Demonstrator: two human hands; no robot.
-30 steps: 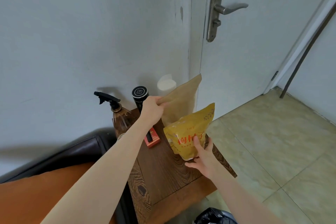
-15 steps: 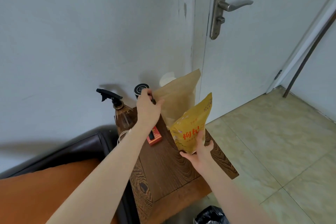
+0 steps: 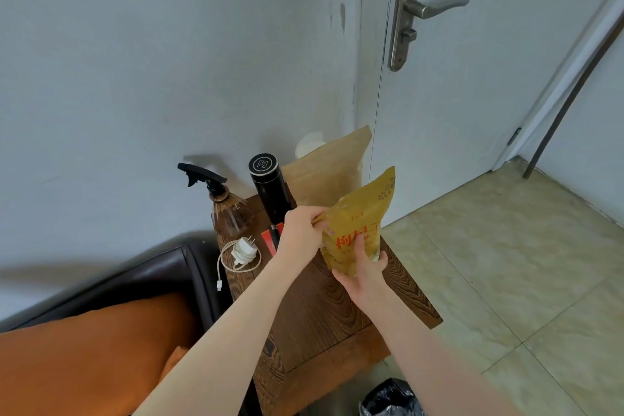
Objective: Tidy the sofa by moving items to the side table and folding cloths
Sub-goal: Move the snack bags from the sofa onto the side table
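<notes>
A lived-in room of a home.
A dark sofa [image 3: 162, 270] with an orange cushion [image 3: 87, 358], a wooden surface [image 3: 334, 317], tiled floor [image 3: 506, 263] and a white door [image 3: 472, 78] show it.

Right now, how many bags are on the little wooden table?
2. The yellow bag stands at the front, held by the left hand and right hand. The brown paper bag stands behind it near the wall. Others could be hidden behind.

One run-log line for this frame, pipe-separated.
left hand: pinches yellow pouch edge | right hand: grips pouch base | pouch: upright on side table, before brown bag
</notes>
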